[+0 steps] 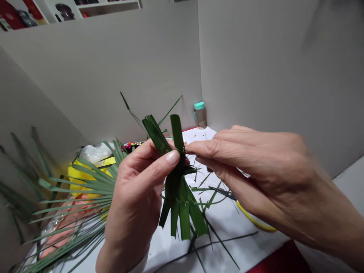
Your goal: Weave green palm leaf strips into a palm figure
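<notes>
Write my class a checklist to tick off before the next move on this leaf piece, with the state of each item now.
1. Left hand grip on the leaf piece: ok, thumb pressed on it.
2. Right hand grip: cannot tell, what the fingertips pinch is hidden.
3. Lower strips fanned out and apart at their ends: ok.
4. Scissors fully in sight: not ok, partly behind the right hand.
5. White surface free of loose leaf strips: not ok, several lie there.
6. Bottle upright, lid on: ok.
</notes>
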Motion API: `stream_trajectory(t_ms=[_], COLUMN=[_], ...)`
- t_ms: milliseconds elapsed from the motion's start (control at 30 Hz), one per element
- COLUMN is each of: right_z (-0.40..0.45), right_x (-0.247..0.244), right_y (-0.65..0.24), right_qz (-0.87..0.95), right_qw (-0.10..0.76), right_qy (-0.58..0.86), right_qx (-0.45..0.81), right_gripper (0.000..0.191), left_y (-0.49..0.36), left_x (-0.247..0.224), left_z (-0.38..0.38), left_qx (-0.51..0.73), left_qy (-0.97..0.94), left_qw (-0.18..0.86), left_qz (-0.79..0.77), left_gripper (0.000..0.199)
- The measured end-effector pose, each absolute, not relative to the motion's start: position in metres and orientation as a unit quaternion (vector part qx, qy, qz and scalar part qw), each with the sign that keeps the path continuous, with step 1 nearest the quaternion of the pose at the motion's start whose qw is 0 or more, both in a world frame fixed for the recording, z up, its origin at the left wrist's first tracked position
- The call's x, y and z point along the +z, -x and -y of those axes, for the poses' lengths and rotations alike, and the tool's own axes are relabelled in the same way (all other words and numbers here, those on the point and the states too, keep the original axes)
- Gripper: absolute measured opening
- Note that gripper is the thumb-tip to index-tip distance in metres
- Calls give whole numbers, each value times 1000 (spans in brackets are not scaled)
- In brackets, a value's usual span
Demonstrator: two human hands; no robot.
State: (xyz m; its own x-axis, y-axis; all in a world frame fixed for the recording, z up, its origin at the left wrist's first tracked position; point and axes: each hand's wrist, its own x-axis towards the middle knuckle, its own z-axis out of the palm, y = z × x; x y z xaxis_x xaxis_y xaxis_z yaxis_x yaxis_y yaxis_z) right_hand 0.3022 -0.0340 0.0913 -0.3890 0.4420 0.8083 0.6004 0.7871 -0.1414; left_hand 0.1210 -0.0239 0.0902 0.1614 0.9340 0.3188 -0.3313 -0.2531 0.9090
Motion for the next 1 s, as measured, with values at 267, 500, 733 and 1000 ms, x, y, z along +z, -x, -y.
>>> stream_trajectory(t_ms=[267,500,733,1000], right_z=[36,37,37,37], right_x=[92,94,92,92], right_y=[-304,-303,-304,-307], right_qz=[841,841,836,845], right_qw=[438,438,441,431], right_qy=[308,311,317,310], right_qx=[-77,-68,-74,-58], right_gripper=[33,18,21,20], left_y=[-122,-122,-121,-121], left_x=[88,87,86,89], left_z=[24,26,25,25], left_qx=[587,590,596,583], left_qy=[-546,-551,-536,-538], left_qw=[533,514,534,540], left_qz=[-271,-289,-268,-281], left_gripper=[12,11,12,12])
